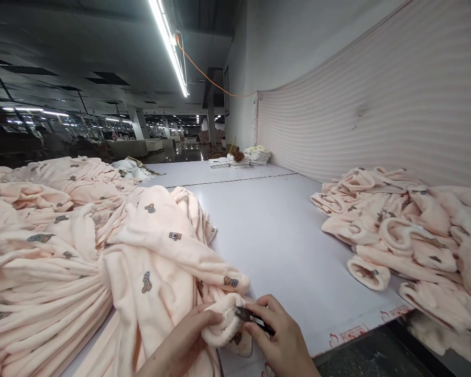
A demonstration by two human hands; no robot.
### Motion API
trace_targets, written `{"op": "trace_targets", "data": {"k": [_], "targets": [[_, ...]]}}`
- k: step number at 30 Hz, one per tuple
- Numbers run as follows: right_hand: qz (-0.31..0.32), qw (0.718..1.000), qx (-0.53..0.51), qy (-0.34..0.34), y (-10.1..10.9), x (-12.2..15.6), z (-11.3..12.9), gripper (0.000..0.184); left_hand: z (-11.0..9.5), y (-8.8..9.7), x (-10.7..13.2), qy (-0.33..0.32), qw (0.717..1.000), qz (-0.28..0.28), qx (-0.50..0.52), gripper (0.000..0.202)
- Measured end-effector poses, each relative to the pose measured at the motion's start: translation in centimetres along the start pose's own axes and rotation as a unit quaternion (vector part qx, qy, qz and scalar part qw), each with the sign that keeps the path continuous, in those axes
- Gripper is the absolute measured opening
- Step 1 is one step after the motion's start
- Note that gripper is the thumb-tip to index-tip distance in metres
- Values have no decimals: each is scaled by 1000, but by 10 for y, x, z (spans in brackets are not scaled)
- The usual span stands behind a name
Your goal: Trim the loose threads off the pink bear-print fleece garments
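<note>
My left hand (188, 335) is closed on the cuff (224, 322) of a pale pink fleece garment (156, 262) printed with small bears. The thumb lies on top of the cuff, and the other fingers are hidden behind the cloth. Dark thread snips (254, 317) are gripped in my right hand (280, 332), their tip touching the right edge of the cuff. Whether a thread sits between the blades is too small to tell. The garment's sleeve stretches back up to a heap of the same fleece at the left.
A pile of similar pink garments (392, 230) lies at the right, partly over the table's front edge. The pale table (266, 225) runs back to folded stacks (256, 155). Pink striped cloth (361, 120) hangs along the right wall. More pink fleece (46, 262) covers the left.
</note>
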State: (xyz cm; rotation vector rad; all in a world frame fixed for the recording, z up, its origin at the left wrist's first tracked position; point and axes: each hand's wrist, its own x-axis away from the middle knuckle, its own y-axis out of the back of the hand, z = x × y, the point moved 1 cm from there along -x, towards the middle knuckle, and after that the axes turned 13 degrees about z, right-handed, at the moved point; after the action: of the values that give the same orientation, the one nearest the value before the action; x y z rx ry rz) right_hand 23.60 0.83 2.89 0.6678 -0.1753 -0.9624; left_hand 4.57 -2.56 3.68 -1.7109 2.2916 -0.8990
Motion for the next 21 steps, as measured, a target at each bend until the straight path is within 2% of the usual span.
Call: {"op": "trace_targets", "data": {"k": [4,10,12,13,14,15,16,17,18,19,20,21], "targets": [[0,999,47,-15,1,1,10,25,3,-4,1,-7,1000,13,-10,23],[-6,1000,7,-24,-1,-4,7,19,3,-4,1,0,999,32,-34,27],[-13,999,-21,-26,-2,-4,4,19,4,-3,0,3,996,37,-87,31],[-19,999,-35,-25,-3,-4,3,20,6,-2,0,0,989,31,-148,29],[-29,998,-47,-23,-4,-4,2,22,7,0,1,-16,972,11,-234,24],[-37,998,-56,-19,-5,-4,1,28,9,1,2,-49,940,-26,-337,18],[-37,997,-63,-14,-6,-4,0,33,10,3,3,-97,890,-73,-440,12],[-27,997,-65,-10,-7,-5,-1,32,12,5,5,-151,828,-121,-526,10],[-9,998,-61,-8,-9,-5,-1,25,14,7,8,-206,767,-162,-586,9],[11,998,-56,-8,-10,-4,-1,16,16,9,10,-251,717,-195,-620,8],[27,998,-54,-8,-11,-4,-1,9,19,11,12,-284,685,-215,-635,7],[36,998,-57,-7,-12,-3,0,7,21,13,14,-306,668,-222,-641,8]]}}
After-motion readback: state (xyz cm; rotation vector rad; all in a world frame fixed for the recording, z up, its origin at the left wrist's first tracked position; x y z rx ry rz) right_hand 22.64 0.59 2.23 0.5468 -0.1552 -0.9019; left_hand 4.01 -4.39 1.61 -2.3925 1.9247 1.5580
